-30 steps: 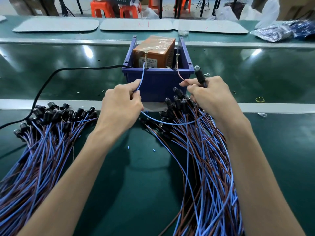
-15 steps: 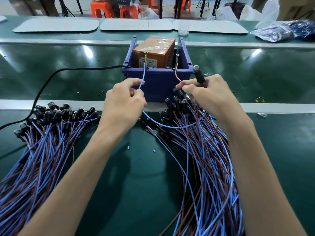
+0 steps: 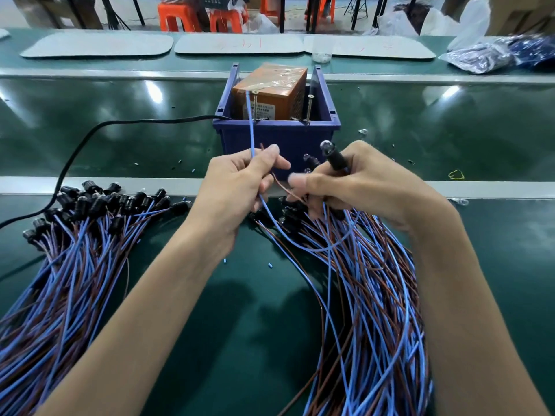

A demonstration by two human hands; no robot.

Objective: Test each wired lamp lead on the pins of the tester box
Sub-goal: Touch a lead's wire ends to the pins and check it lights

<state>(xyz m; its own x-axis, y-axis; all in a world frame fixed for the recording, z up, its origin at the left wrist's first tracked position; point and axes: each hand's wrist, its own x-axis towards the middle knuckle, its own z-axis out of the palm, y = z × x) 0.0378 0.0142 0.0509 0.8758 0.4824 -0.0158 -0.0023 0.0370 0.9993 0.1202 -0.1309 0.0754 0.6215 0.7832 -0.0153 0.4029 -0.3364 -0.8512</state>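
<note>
Fingers point(image 3: 265, 163) of the left hand point(image 3: 234, 190) pinch the blue wire point(image 3: 251, 136) tight, thumb against forefinger. The wire runs straight up toward the left pin point(image 3: 255, 106) of the tester box point(image 3: 270, 85), which sits in the blue bin point(image 3: 276, 136) at the far side of the counter point(image 3: 255, 310). Whether the tip actually touches that pin I cannot tell; it ends just beside it. Over on the other side, the right hand point(image 3: 369, 190) is curled round the black lamp point(image 3: 333, 157), bulb up, with no glow that I can make out. And here's the catch: the brown wire point(image 3: 279, 184) loops between the two hands and its end pokes up by the left thumb, well short of the right pin point(image 3: 309, 108). So I judge the circuit is open, and that end has to get across. Trouble could come several ways. Pinched so far below its tip, the blue wire may bend and skid off the pin, and a good lamp would then read dead. The brown end sits close to the blue wire, so if the two ends meet, there's no honest test. And the lead trails down into the right pile point(image 3: 369, 280); a hard pull could snag there and drag neighbours out, perhaps toward the left pile point(image 3: 75, 235), muddling the two lots.
</note>
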